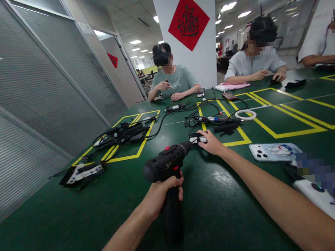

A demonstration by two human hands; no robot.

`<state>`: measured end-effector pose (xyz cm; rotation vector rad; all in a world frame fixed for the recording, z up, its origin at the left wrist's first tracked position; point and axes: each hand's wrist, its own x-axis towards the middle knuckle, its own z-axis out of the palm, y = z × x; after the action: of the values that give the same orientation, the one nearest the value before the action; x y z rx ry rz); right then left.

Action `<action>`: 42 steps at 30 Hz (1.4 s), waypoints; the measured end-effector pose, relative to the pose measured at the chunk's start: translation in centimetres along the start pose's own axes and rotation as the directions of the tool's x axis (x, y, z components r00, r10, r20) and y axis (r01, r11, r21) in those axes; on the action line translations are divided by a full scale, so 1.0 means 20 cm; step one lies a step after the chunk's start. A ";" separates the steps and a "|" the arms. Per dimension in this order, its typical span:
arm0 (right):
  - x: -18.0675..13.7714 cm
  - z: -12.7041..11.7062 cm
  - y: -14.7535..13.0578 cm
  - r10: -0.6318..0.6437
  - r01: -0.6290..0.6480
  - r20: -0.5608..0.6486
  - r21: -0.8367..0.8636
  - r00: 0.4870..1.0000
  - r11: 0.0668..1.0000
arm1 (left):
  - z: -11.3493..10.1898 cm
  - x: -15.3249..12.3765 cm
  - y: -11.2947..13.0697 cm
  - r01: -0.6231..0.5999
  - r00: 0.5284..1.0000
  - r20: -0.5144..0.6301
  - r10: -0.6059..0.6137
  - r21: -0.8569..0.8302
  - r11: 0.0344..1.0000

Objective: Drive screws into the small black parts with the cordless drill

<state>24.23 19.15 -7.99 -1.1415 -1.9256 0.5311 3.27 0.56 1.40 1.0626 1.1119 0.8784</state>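
Observation:
My left hand [159, 194] is closed around the grip of a black cordless drill [167, 167], which points away from me over the green table [75, 215]. At the drill's tip, my right hand [213, 142] pinches a small black-and-white part [197, 138] against the table top. Both forearms reach forward from the lower edge of the head view.
A phone in a cartoon case [273, 151] lies right of my right arm. Ahead are tangled cables [211, 115], a white tape ring [245, 114], black tools [120, 135] and yellow floor-style lines. Three people sit at the far side; a white pillar [187, 31] stands behind.

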 end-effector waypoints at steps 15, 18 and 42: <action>0.00 0.00 0.00 0.012 -0.012 0.004 0.004 1.000 1.000 | -0.03 0.01 -0.05 -0.039 0.999 0.023 0.039 -0.007 0.999; 0.00 0.00 -0.01 0.010 -0.010 0.004 -0.002 1.000 1.000 | -0.03 0.01 -0.05 -0.033 0.999 0.022 0.033 -0.013 0.999; 0.01 -0.01 0.01 0.004 -0.003 0.027 -0.028 1.000 1.000 | -0.02 0.02 -0.04 -0.055 0.997 0.052 0.057 -0.033 0.998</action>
<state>24.46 19.31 -7.86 -1.1612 -1.9600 0.5260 2.98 0.71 0.44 1.0894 1.0251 0.9047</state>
